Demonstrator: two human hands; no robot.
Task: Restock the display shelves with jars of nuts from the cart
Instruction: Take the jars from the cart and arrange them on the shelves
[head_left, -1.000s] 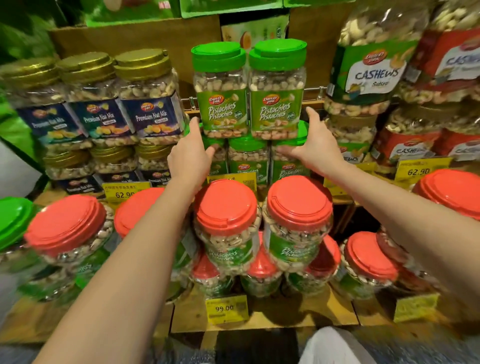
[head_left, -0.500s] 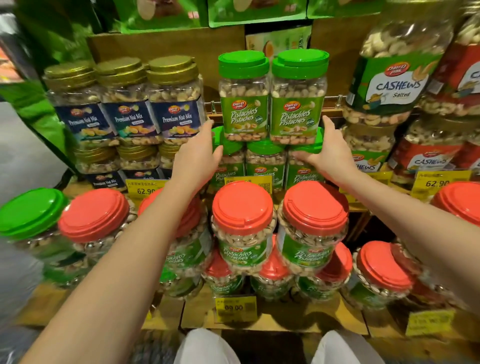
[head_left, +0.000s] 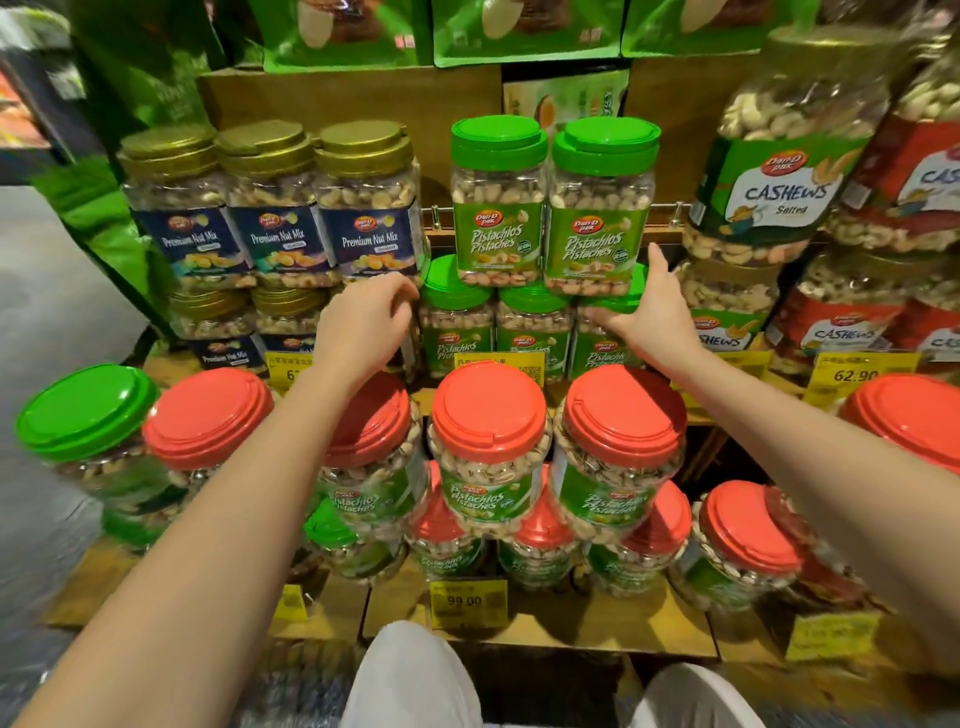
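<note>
1. Wooden shelf (head_left: 597, 631): it runs below the top pistachio jars (head_left: 597, 239). Jars stand side by side all along it, so the only open room is above those top jars.
2. Red-lidded jars (head_left: 488, 415): below the top pistachio jars and nearest you, right under your forearms. They look full and heavy, so mind your elbows.
3. Green-lidded row (head_left: 530, 332): directly beneath the top pistachio jars and carrying them. The plastic looks stiff, smooth and likely slippery, so take a jar round the body with both palms.
4. Right hand (head_left: 654, 312): just below-right of the top pistachio jars, fingers straight and thumb spread, flat against the end jar.
5. Left hand (head_left: 363, 317): below-left, fingers loosely curled and holding nothing. I can't tell whether it touches a jar.
6. Price tag (head_left: 467, 603): on the shelf edge, far below.
</note>
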